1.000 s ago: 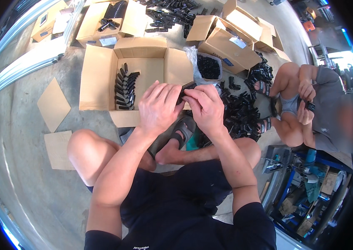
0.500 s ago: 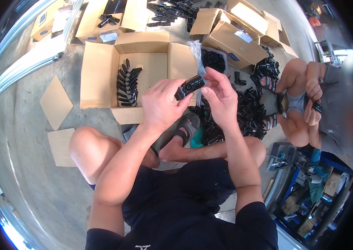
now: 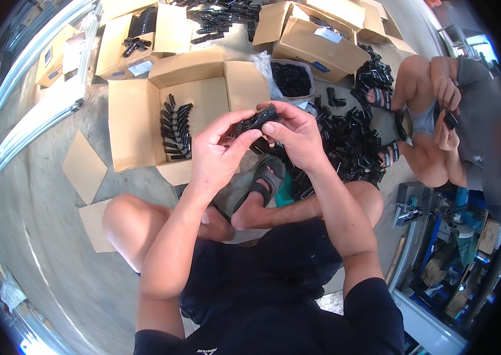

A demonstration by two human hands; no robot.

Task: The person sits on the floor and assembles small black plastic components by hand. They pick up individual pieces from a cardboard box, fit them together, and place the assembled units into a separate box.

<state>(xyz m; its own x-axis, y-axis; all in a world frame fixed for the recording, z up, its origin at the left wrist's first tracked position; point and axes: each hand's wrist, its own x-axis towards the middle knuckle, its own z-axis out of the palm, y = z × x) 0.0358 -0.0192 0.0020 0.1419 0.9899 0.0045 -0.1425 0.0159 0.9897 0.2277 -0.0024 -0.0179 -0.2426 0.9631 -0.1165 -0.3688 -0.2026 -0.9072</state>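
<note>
Between both hands, above the near edge of an open cardboard box [image 3: 133,121], is a glossy black fitting [image 3: 260,118], short and tube-like. My left hand [image 3: 215,154] pinches its left end with thumb and fingers. On its right end, my right hand [image 3: 299,137] has the thumb pressed on the near side and the fingers curled over the top. Fingers hide part of its shape. Inside the box, similar black fittings [image 3: 175,131] lie in a neat overlapping row along the left side. A large loose pile of black fittings [image 3: 348,145] spreads over the floor to the right.
A tub of small black parts [image 3: 291,80] stands beyond my hands, with clear plastic beside it. More open cartons [image 3: 321,50] line the back. At right a co-worker's hand [image 3: 448,127] holds a black piece. Long pale rails [image 3: 43,112] lie at left, near cardboard sheets [image 3: 85,167].
My right hand, apart with spread fingers before, has closed onto the fitting's right end. The fitting has turned a little in my hands. The whole view has shifted slightly.
</note>
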